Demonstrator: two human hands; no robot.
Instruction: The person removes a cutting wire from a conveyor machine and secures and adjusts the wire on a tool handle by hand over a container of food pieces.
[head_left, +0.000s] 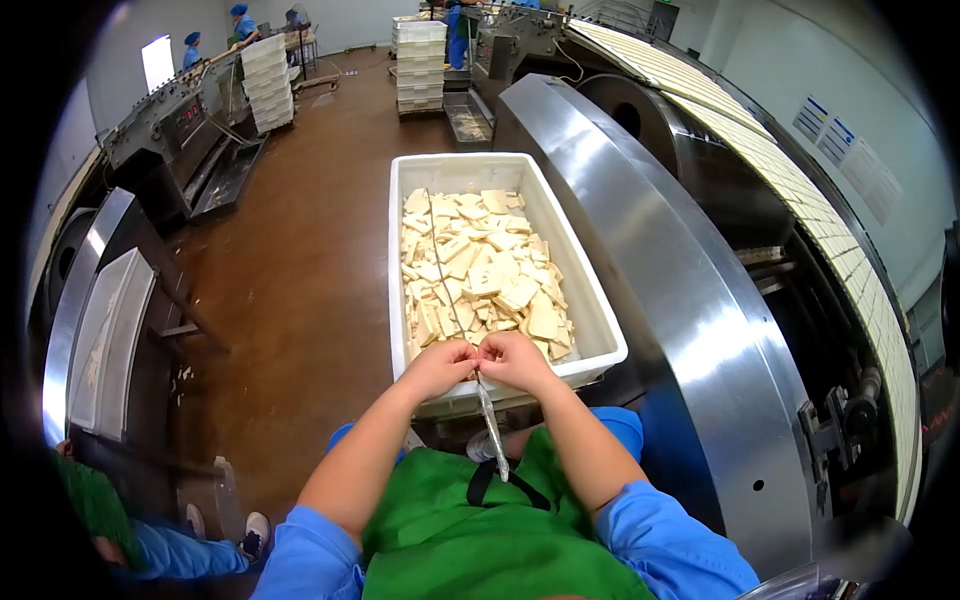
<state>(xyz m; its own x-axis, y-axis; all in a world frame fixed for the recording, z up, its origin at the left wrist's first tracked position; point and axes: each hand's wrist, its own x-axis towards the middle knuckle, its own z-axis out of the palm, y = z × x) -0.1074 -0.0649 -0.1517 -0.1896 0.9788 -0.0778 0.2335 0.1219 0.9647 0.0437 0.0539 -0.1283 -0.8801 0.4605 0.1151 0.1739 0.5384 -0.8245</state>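
Observation:
My left hand (440, 368) and my right hand (512, 361) meet over the near rim of a white plastic tub (396, 250). Both are closed, fingertips pinched together around a long thin dark rod (441, 265). Its far part stretches over the tub, while a handle end wrapped in shiny, silvery-clear material (491, 425) hangs toward my green apron (440, 520). My fingers hide the spot where they grip. Inside the tub lies a heap of broken, pale yellow flat pieces (490, 272), resembling wafer or biscuit.
A curved steel machine guard (650, 240) runs along the right, beside a conveyor of pale slabs (800, 170). Stacked white crates (420, 65) stand ahead. At lower left are another person's shoes (256, 535) and a white tray (112, 345). Brown floor (290, 270) stretches leftward.

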